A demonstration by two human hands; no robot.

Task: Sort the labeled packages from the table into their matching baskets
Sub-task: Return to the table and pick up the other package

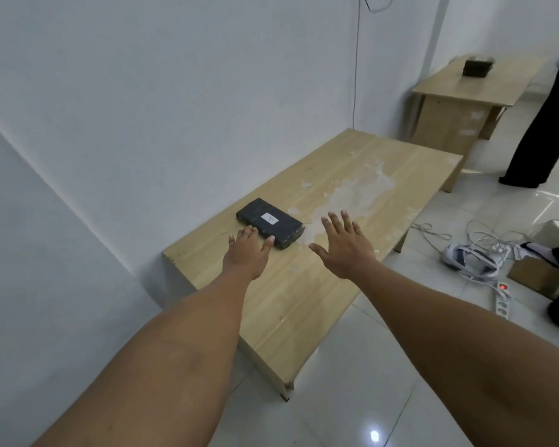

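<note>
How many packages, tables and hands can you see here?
Black packages: 2, one labelled on the near table, one on the far table
Wooden tables: 2, near, far
Bare hands: 2, left, right
Total: 6

Black package (269, 223) with white label lies flat on table (304, 295).

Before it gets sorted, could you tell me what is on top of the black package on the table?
A small white label sits on top of the package, and the left hand's fingertips rest on its near edge. The label's mark is too small to read. Its underside is hidden.
</note>
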